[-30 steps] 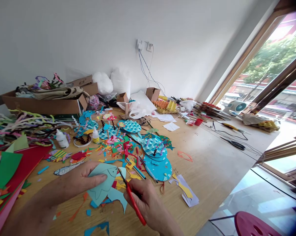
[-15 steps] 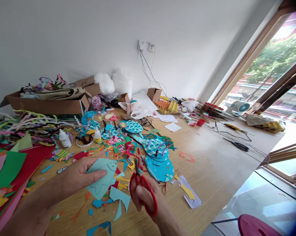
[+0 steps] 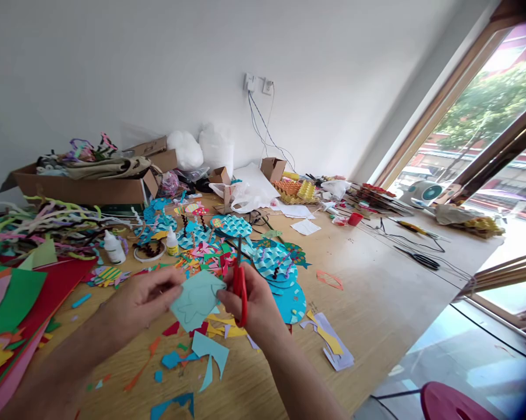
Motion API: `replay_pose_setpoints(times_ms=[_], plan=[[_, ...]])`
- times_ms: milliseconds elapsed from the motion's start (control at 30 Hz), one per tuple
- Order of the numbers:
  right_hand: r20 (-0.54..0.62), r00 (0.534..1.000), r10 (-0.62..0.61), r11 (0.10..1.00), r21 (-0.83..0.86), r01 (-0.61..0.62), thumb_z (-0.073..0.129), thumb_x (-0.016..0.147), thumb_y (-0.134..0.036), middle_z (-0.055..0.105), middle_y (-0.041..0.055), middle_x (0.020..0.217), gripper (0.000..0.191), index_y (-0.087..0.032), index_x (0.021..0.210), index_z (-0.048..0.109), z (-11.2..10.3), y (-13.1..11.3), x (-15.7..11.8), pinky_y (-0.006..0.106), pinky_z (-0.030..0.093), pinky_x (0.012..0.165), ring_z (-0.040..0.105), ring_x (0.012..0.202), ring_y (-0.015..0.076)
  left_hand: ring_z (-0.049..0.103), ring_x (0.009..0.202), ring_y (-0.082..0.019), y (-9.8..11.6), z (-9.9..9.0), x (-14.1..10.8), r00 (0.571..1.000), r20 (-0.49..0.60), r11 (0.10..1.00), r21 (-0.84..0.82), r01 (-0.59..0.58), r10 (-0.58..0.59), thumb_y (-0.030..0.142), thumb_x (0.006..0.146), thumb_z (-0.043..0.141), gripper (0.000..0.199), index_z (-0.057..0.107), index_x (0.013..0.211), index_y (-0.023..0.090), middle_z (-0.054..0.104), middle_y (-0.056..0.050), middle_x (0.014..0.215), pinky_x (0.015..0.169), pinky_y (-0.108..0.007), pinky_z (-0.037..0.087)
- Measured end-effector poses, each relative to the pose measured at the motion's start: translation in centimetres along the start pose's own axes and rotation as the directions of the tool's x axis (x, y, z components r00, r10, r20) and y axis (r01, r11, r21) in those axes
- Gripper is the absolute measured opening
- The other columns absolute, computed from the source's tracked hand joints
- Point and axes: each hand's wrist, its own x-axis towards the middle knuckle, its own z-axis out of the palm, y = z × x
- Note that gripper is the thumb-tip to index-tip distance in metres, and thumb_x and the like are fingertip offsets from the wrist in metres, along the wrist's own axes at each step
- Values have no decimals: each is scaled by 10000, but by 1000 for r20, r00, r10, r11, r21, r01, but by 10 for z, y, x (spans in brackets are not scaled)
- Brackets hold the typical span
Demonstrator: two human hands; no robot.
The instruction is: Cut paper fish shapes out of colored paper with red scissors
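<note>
A light blue piece of paper (image 3: 196,300) with a pencil-drawn fish outline is held up over the table. My left hand (image 3: 155,291) pinches its left edge. My right hand (image 3: 254,300) grips red-handled scissors (image 3: 241,286), whose blades point up and away from the paper. The thumb and finger of that same hand touch the paper's right edge. Below lie light blue offcuts (image 3: 211,352), yellow scraps (image 3: 228,326) and darker blue bits (image 3: 172,359).
Coloured paper sheets (image 3: 66,291) are stacked at the left. Glue bottles (image 3: 114,248) stand beyond my left hand. Blue woven paper discs (image 3: 274,262) lie ahead. Black scissors (image 3: 418,256) and cables are at the right, near the table edge. A cardboard box (image 3: 88,189) sits by the wall.
My right hand has moved up and left with the scissors and now touches the paper's right edge. The paper has turned, and my left hand's grip has shifted to its left edge.
</note>
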Motion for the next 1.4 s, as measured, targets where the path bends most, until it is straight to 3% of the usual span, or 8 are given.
replay_pose_setpoints(times_ms=[167,400,467,633,900,1067,1267,1400], plan=[[-200,980,21,967,254,31,715,612,-251,491,-78,567,260,-186,787,534,-8,2,-1,202,336,456,423,451,73,556,663,-162,-1,-9,-2,956,-291,995,-81,-57,31,377,751,588,182,631,662,225,614,23,654,610,-204,450],[-244,968,65,873,484,63,743,596,-218,478,-86,544,290,-182,788,529,-1,2,5,187,286,428,401,425,57,584,646,-179,0,16,5,993,118,998,61,-11,4,362,723,623,141,674,727,230,659,28,665,580,-219,444],[-228,970,80,859,509,49,746,593,-228,492,-78,555,299,-181,795,531,6,3,7,187,290,422,398,429,59,566,568,-170,-3,28,5,994,105,998,59,7,-13,407,694,653,184,679,718,226,653,32,621,529,-229,428],[-157,984,84,870,493,5,745,585,-234,518,-74,541,292,-175,774,531,29,9,9,185,322,428,428,421,61,636,788,-253,-8,45,5,992,-125,985,-172,-11,-11,415,695,631,197,641,655,223,681,-5,669,739,-322,504],[-152,987,45,894,447,28,748,590,-257,506,-72,577,289,-182,780,543,41,8,15,196,340,427,423,437,68,557,596,-183,-6,42,4,921,-378,977,-211,18,-98,338,710,625,225,519,544,230,550,33,541,668,-319,495],[-200,980,3,854,510,102,735,599,-228,504,-67,586,269,-177,783,545,51,-4,28,199,338,456,432,460,68,522,629,-182,-16,37,9,911,-407,907,-360,-221,61,421,826,470,260,559,713,204,567,-10,632,607,-305,468],[-141,990,4,839,540,74,723,586,-214,516,-72,547,267,-178,757,521,66,-13,37,201,362,457,468,448,77,599,944,-265,-12,31,22,859,-505,984,-89,-157,91,374,746,568,143,595,743,233,675,-33,782,887,-357,455],[-162,986,-29,873,477,104,710,602,-209,533,-73,548,240,-170,758,532,63,-8,41,176,334,435,457,434,60,614,817,-255,-7,16,28,807,-587,983,-104,-149,60,326,678,612,117,570,598,252,616,-1,625,828,-362,468]])
